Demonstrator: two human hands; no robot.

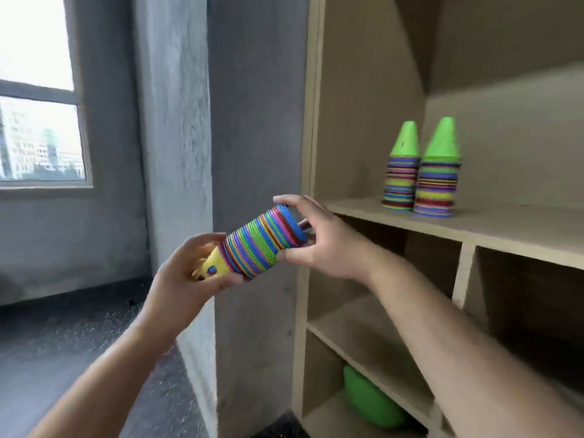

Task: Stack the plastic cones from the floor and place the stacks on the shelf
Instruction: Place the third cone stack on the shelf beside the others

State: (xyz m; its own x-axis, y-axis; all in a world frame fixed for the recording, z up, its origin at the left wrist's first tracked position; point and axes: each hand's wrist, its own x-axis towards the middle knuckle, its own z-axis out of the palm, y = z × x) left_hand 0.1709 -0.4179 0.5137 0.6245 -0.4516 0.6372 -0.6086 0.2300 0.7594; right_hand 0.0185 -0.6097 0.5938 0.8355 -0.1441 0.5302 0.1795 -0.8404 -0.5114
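Both hands are holding a cone stack (262,241) tilted in the air beside the shelf (474,229): left hand (186,270) gripping its yellow tip, right hand (319,241) clasping its base. Two green-topped stacks (436,188) are standing there.

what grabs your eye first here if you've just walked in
The striped cone stack, yellow-tipped and tilted, held in mid-air between the left hand at its tip and the right hand at its wide base. Then, on the wooden shelf to the right, one green-topped stack stands upright beside a second green-topped stack.
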